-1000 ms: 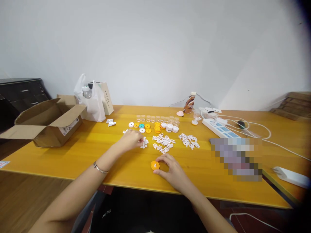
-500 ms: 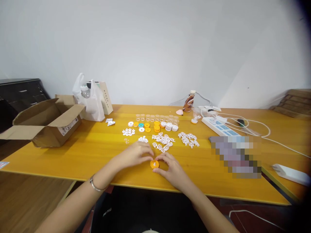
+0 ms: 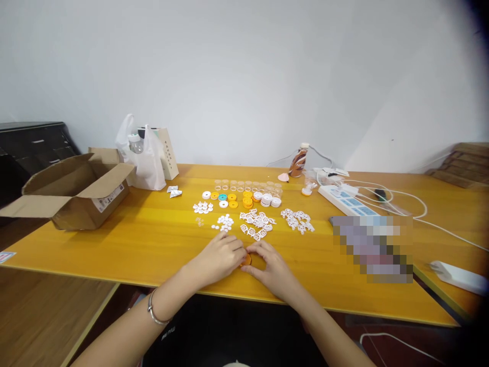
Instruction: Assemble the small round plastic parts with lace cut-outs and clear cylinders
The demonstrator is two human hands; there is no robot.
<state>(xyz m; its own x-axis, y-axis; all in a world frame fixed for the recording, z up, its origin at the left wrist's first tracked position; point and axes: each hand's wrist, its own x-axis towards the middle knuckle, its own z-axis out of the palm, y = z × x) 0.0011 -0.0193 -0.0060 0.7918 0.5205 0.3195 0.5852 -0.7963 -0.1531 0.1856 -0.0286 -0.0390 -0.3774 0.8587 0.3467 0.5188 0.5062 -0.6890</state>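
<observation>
My left hand and my right hand meet near the front edge of the yellow table, both closed around a small orange round cap that is mostly hidden by the fingers. Just beyond the hands lie small white discs, a heap of white lattice pieces and another heap. Farther back stand orange, white and teal caps and a row of small clear vials.
An open cardboard box sits at the left end, with a white plastic bag and a carton behind it. A brown bottle, a power strip with white cables, and a white adapter lie to the right.
My left hand came back from the white discs to the orange cap and now covers it together with my right hand, which stayed in place.
</observation>
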